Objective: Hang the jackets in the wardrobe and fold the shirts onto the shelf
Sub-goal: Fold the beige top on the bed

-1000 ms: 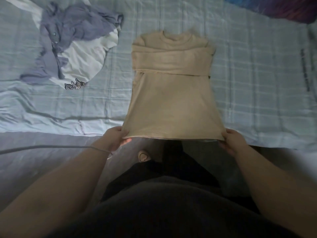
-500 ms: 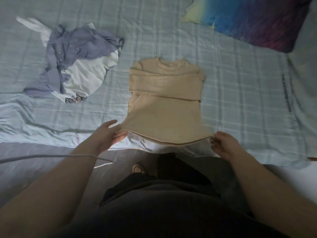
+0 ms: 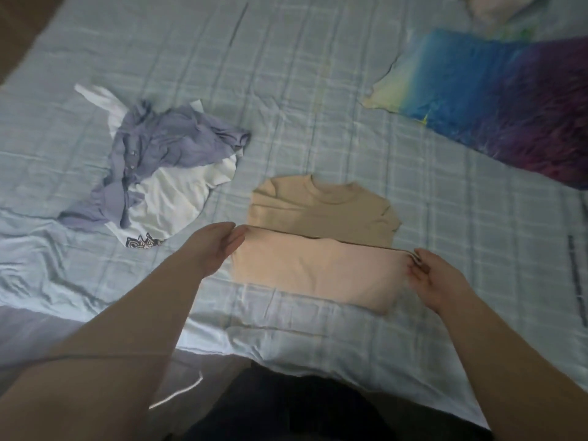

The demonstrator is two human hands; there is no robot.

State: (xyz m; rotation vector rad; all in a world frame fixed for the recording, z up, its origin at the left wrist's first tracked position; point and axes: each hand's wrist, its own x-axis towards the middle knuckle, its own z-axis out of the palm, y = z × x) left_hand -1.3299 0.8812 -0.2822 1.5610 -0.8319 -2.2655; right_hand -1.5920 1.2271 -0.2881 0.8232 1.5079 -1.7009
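Shirts, three: beige shirt (image 3: 321, 211) on bed (image 3: 318, 90), hem now folded up to chest, corners pinched by fingers of left hand (image 3: 219, 246) and right hand (image 3: 436, 278); purple shirt (image 3: 165, 148), white shirt (image 3: 171, 192) heaped beside. Pillow (image 3: 496, 100), one.

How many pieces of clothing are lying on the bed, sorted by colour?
beige shirt: 1
purple shirt: 1
white shirt: 1
Total: 3
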